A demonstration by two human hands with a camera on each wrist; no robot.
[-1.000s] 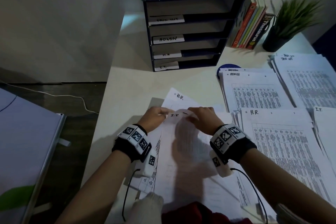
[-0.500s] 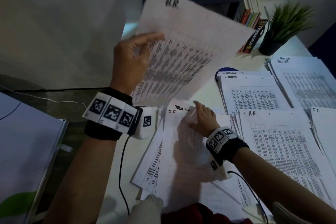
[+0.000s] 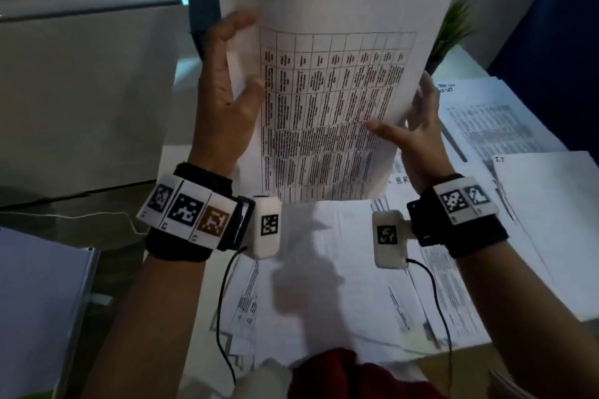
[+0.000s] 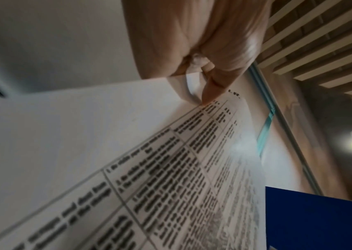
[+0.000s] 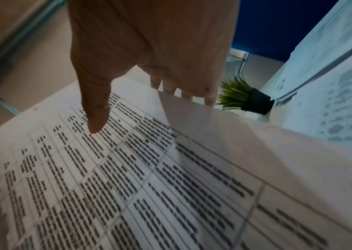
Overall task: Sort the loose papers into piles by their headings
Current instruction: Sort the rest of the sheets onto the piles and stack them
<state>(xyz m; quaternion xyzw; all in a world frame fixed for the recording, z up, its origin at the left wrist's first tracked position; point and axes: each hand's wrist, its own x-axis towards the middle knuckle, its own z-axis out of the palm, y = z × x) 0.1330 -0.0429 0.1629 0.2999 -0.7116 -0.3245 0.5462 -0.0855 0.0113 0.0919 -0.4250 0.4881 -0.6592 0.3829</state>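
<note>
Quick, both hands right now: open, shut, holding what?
Left hand: pinches the left edge of the H.R. sheet.
Right hand: grips the same sheet's right edge, thumb on front.

Head view: we look forward and down from above, close behind the H.R. sheet [image 3: 324, 84], with the bench [image 3: 181, 165] below it.
Left wrist view: we look up along the left hand [image 4: 196, 38], very near the sheet's left edge, toward the ceiling.
Right wrist view: we look along the right hand [image 5: 149, 50], just beside the sheet's right edge.
Shared: all three show the sheet; head and right wrist also share the plant [image 5: 243, 98] beyond it.
</note>
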